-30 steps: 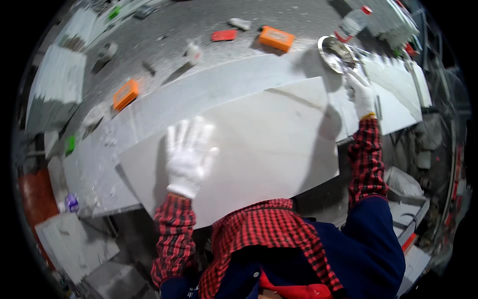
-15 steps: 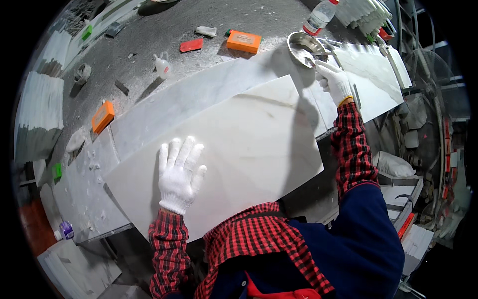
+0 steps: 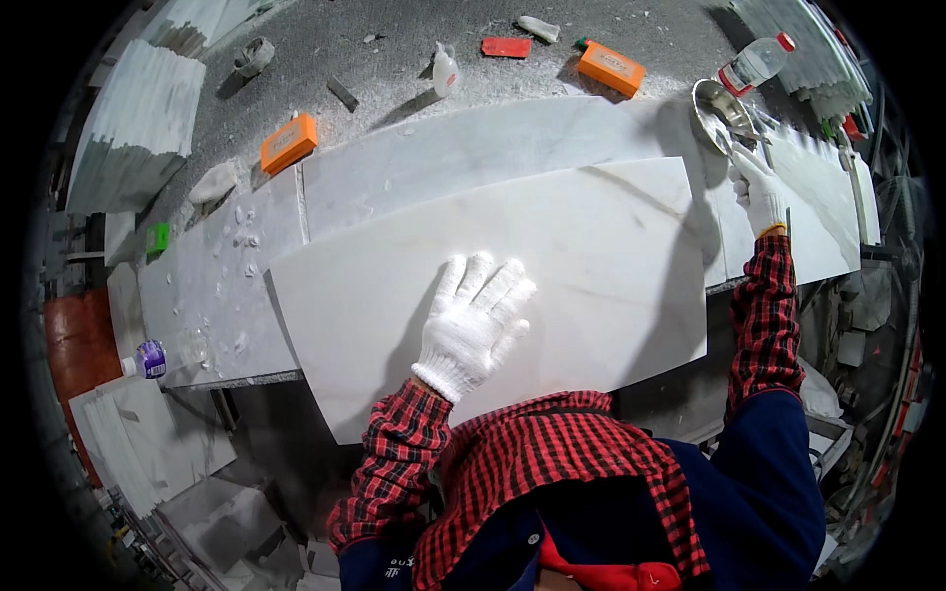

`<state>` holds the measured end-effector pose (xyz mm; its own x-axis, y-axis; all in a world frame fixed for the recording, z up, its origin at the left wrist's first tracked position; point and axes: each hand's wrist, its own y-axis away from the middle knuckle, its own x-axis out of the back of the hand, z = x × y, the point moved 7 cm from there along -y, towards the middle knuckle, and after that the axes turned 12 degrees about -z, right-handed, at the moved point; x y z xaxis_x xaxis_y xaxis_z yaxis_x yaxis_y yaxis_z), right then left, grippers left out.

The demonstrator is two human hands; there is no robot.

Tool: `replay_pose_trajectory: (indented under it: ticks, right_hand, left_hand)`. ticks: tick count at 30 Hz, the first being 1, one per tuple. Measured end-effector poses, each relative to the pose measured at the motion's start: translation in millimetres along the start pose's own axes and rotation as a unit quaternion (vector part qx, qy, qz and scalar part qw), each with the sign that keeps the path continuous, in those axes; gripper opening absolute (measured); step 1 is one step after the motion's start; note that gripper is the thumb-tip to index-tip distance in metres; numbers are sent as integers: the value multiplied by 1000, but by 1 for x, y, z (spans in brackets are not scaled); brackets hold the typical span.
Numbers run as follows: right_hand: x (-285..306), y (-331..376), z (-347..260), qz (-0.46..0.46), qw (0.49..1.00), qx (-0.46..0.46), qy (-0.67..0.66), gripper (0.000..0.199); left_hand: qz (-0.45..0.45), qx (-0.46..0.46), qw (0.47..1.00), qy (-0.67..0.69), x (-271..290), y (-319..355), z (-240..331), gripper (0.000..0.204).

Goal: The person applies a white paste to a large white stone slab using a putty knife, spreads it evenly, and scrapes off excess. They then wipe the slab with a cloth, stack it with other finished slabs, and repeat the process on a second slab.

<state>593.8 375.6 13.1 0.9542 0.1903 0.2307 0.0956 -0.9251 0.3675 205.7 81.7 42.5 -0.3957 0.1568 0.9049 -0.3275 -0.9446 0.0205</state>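
Observation:
My left hand (image 3: 471,325), in a white knitted glove, lies flat on a large pale marble slab (image 3: 581,286) with its fingers spread. The slab rests across other marble pieces and overhangs their near edge. At the right, my gloved right hand (image 3: 759,192) reaches to the near rim of a round metal bowl (image 3: 702,106). Its fingers are closed together; what they hold, if anything, is too small to make out. White material and a thin tool (image 3: 751,135) show at the bowl. Beside the bowl lies a clear bottle with a red cap (image 3: 757,64).
Along the back lie two orange boxes (image 3: 611,69), a red block (image 3: 506,47), a small white squeeze bottle (image 3: 445,71) and a dark strip (image 3: 343,94). Stacked slabs (image 3: 133,128) stand at the far left. A purple-labelled bottle (image 3: 151,359) lies near the left edge.
The view has turned, so the bench appears shifted rightward. My left hand lies slightly farther right on the slab, still flat. My right hand remains by the bowl.

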Motion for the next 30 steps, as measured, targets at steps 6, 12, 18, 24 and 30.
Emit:
replay_pose_trajectory:
  ticks: [6,12,18,24,30]
  right_hand:
    - [-1,-8,1,13,1000,-3,10,38]
    - [10,-4,1,74,996,-37,44,44]
    - [25,61,17,194,977,71,55,44]
    - [-2,171,43,227,961,107,117,41]
    - [-31,184,67,139,959,120,216,35]
  left_hand:
    - [34,23,999,18,5,8,-20,38]
    - [175,280,937,-110,52,93,-126,34]
    - [244,499,813,-173,42,234,-130,43]
    - [328,711,614,103,-2,275,-101,50]
    - [380,690,541,297,-39,284,-119,74]
